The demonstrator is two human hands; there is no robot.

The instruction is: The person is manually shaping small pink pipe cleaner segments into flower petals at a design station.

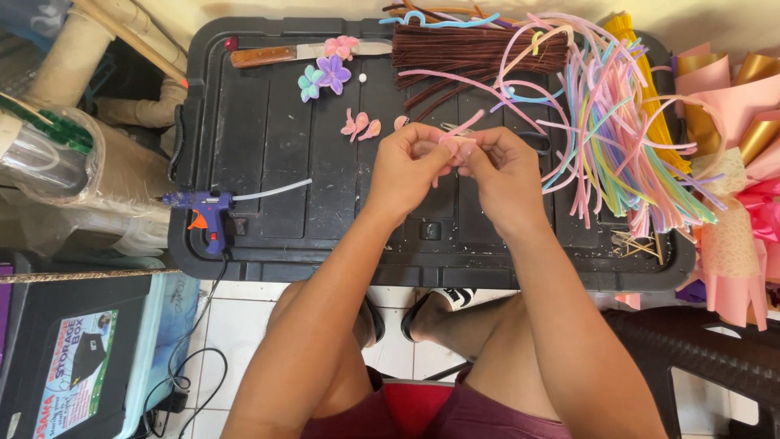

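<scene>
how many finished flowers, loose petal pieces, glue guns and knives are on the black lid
finished flowers: 3 (pink, purple, green)
loose petal pieces: 3
glue gun: 1
knife: 1
total: 8

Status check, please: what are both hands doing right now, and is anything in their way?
Left hand and right hand together pinch a pink pipe cleaner. Held above black lid. Nothing in the way.

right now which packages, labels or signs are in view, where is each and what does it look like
Box label: bottom left, on the lid of a dark storage box; upright rectangle, pale green and white with red edging and a small dark house picture.
Clear plastic wrap: left edge, around a rolled bundle; see-through, no print legible.
</scene>
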